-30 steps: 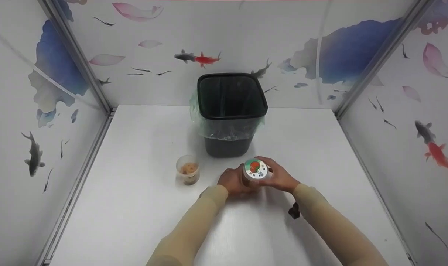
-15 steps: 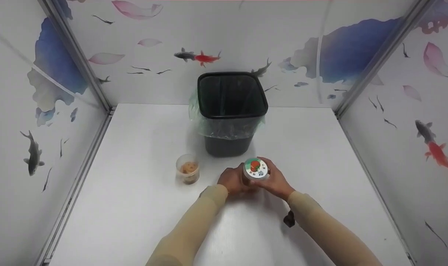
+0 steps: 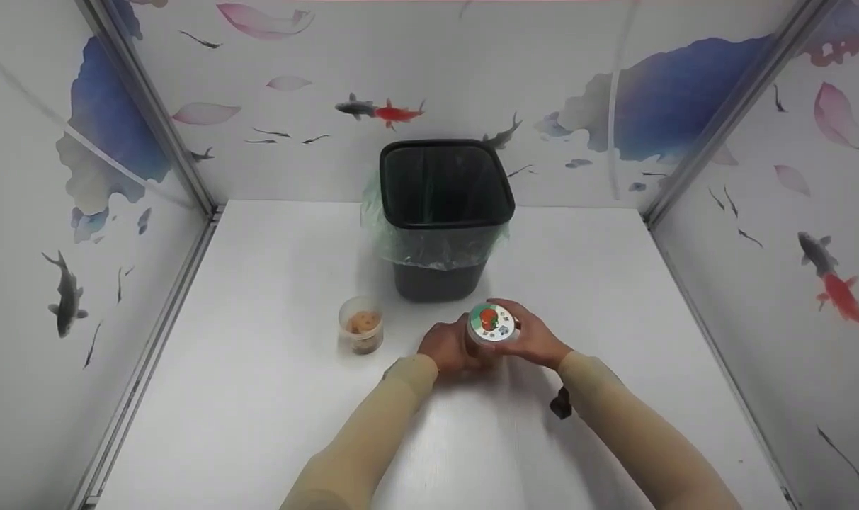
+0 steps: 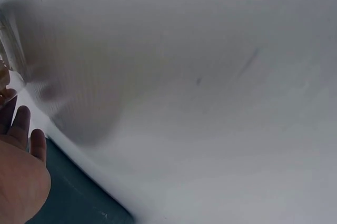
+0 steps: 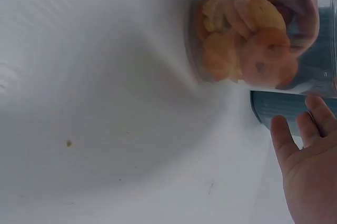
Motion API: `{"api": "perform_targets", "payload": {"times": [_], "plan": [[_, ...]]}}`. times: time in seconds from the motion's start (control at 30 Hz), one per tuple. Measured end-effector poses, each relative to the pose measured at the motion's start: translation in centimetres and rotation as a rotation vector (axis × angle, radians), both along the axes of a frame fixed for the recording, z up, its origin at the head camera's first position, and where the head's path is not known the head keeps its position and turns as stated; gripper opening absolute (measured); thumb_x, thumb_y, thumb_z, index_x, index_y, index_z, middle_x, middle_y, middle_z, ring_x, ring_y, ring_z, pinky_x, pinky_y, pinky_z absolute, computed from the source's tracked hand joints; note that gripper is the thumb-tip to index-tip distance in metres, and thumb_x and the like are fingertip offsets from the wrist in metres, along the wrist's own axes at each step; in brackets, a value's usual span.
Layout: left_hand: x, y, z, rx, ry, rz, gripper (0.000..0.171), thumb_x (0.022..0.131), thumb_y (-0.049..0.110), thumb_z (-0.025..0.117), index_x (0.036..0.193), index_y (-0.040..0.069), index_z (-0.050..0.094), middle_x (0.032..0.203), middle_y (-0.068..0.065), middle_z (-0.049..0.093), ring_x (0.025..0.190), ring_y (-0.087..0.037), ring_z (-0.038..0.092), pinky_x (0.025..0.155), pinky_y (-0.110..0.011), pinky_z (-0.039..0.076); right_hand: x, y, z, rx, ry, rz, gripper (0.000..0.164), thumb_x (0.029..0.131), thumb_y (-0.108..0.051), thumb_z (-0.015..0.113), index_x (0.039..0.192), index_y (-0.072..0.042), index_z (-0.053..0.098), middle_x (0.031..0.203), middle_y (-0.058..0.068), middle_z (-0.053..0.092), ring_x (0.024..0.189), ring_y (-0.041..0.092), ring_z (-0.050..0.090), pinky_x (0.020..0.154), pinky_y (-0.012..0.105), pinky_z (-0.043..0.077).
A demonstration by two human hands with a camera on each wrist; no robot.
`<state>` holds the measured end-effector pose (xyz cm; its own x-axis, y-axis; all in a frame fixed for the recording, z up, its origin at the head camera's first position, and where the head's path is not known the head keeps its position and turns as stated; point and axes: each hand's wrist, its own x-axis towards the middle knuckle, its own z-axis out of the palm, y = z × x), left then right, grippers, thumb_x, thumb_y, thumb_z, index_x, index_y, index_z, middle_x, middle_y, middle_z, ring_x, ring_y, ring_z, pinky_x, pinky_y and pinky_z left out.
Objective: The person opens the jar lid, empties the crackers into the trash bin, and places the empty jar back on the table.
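Note:
A clear jar (image 5: 237, 45) of ring-shaped and round biscuits stands near the middle of the table. Its lid (image 3: 491, 324) is white and green with a red-orange fruit picture. My left hand (image 3: 449, 347) grips the jar's body from the left. In the right wrist view, that hand's fingers show through the clear wall. My right hand (image 3: 532, 336) holds the lid at its right side, thumb toward me and fingers at the far edge. The wrist views cut off much of both hands. To the left, a lidless clear tub (image 3: 360, 326) holds more biscuits.
Behind the jar stands a black bin (image 3: 440, 283) with a translucent green liner folded over its rim. White panels with painted fish enclose the table (image 3: 259, 269) at the back and sides. A small dark object (image 3: 561, 404) is at the right wrist.
My right wrist has swung a little toward me and then partly back at the lid. The left hand, the jar's place and the tub look unchanged.

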<state>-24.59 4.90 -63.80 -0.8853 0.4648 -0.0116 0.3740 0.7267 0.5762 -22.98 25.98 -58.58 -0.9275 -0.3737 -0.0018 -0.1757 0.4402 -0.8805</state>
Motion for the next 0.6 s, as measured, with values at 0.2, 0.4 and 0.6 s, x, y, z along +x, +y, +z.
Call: {"api": "perform_targets", "payload": {"times": [0.2, 0.4, 0.6], "plan": [[0.0, 0.0, -0.2, 0.012, 0.013, -0.001, 0.087, 0.067, 0.062, 0.081, 0.134, 0.017, 0.05, 0.108, 0.002, 0.07, 0.099, -0.016, 0.065, 0.094, -0.032, 0.05, -0.1, 0.2, 0.3, -0.002, -0.013, 0.012, 0.091, 0.072, -0.02, 0.09, 0.149, -0.011, 0.044, 0.14, 0.005, 0.052, 0.126, 0.027, 0.047, 0.11, 0.059, 0.029], [0.0, -0.1, 0.1, -0.006, 0.012, -0.006, 0.088, 0.067, 0.065, 0.08, 0.133, 0.016, 0.049, 0.109, 0.001, 0.07, 0.099, -0.017, 0.065, 0.094, -0.032, 0.05, 0.2, 0.3, 0.2, 0.0, 0.013, -0.012, 0.092, 0.071, -0.033, 0.091, 0.148, -0.014, 0.045, 0.143, -0.002, 0.051, 0.129, 0.02, 0.046, 0.109, 0.056, 0.033], [0.1, -0.1, 0.3, -0.012, 0.012, -0.008, 0.092, 0.069, 0.066, 0.078, 0.138, 0.016, 0.047, 0.112, -0.001, 0.07, 0.101, -0.017, 0.065, 0.094, -0.032, 0.049, 1.4, -0.2, 0.5, -0.022, 0.03, -0.053, 0.087, 0.074, -0.026, 0.09, 0.147, -0.013, 0.044, 0.144, 0.004, 0.049, 0.131, 0.023, 0.045, 0.109, 0.055, 0.034]]}}
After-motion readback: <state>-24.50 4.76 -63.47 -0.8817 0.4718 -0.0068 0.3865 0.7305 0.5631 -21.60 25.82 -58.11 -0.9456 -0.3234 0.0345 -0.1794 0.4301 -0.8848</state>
